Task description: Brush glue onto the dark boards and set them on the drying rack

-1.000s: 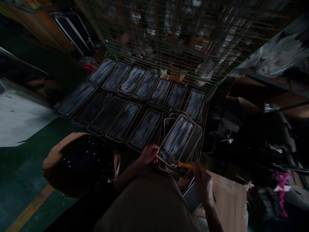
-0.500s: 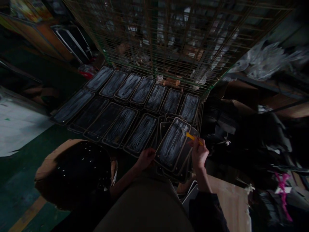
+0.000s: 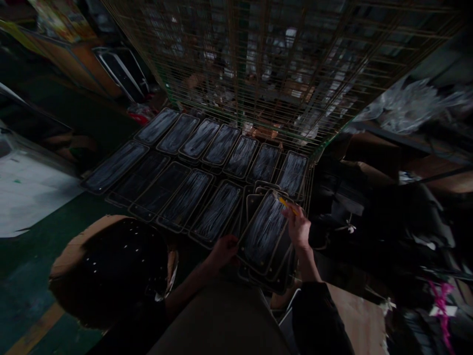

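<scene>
A yellow-handled brush [image 3: 285, 201] is gripped in my right hand [image 3: 299, 228], its pale tip against the upper part of a dark rectangular panel [image 3: 264, 231]. Whitish streaks cover this panel's face, and its rim is light. It lies tilted on top of a stack of similar panels [image 3: 284, 268]. At the panel's lower left corner, my left hand [image 3: 223, 250] has its fingers curled in, closed on the edge; the fingertips are dim. Beyond and to the left, two rows of like panels [image 3: 218, 212] lie spread out, most of them streaked white.
A tall wire cage [image 3: 240, 88] with clutter behind it rises at the back. A round container with a black lining [image 3: 121, 266] stands at the lower left. Clear plastic bags [image 3: 410, 106] sit on a shelf at right, and cardboard [image 3: 356, 315] lies low on the right.
My right hand and the brush have moved a little up and left along the panel toward its top end. My left hand stays at the corner. The camera view has shifted slightly.
</scene>
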The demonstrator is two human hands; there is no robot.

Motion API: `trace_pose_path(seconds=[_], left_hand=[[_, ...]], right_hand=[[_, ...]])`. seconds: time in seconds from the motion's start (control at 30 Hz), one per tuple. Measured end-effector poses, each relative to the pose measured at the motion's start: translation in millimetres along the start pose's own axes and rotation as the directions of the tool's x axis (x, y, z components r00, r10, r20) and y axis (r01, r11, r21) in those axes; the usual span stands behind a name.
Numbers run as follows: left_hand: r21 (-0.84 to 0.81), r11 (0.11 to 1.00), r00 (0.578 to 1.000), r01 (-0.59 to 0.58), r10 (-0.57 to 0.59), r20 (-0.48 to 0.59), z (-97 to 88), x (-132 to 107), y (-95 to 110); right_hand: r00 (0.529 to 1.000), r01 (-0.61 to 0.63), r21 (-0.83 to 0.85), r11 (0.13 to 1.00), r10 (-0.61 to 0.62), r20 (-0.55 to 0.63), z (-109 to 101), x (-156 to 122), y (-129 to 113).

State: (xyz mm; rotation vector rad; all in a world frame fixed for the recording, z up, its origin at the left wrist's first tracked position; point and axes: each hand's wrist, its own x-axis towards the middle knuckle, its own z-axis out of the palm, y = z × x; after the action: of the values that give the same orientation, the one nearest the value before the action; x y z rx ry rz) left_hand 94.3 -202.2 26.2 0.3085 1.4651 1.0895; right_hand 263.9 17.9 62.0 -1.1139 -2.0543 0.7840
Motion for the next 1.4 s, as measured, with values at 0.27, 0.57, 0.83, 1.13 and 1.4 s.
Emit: trace_pose_path(seconds=[0.27,0.57,0.83,1.13,1.4], left_hand=[[-0.072,0.997,0.998,-0.001,-0.004,-0.069,9.2,-6.3,6.0],[-0.106,0.994,0.998,-0.028,0.033,0.045,1.6,-4.9,2.4],[-0.027,1.0,0.999,0.011,-0.009,0.049,-1.2,0.1,-1.2],[-0.06,0.998,0.987,0.015,-0.005,0.161,-10.7,-0.1,1.1],[-0.081,0.996,0.972,0.024,-0.005,0.236,-15.4,-2.5,9.4]], right_hand=[[0.995,-0.044,-0.199,0.979,0.026,-0.093,-20.9,-32.0,13.5],[0.991,-0.116,-0.15,0.982,0.126,0.054,-32.3,-82.9,-31.1],[0.916,-0.237,0.034,0.971,0.211,0.34,-44.0,-129.7,-80.0],[0.936,-0.349,0.145,0.926,0.336,0.103,-38.6,-113.1,-98.2],[0.897,-0.421,0.045,0.906,0.409,0.167,-5.4,-141.2,-94.6]])
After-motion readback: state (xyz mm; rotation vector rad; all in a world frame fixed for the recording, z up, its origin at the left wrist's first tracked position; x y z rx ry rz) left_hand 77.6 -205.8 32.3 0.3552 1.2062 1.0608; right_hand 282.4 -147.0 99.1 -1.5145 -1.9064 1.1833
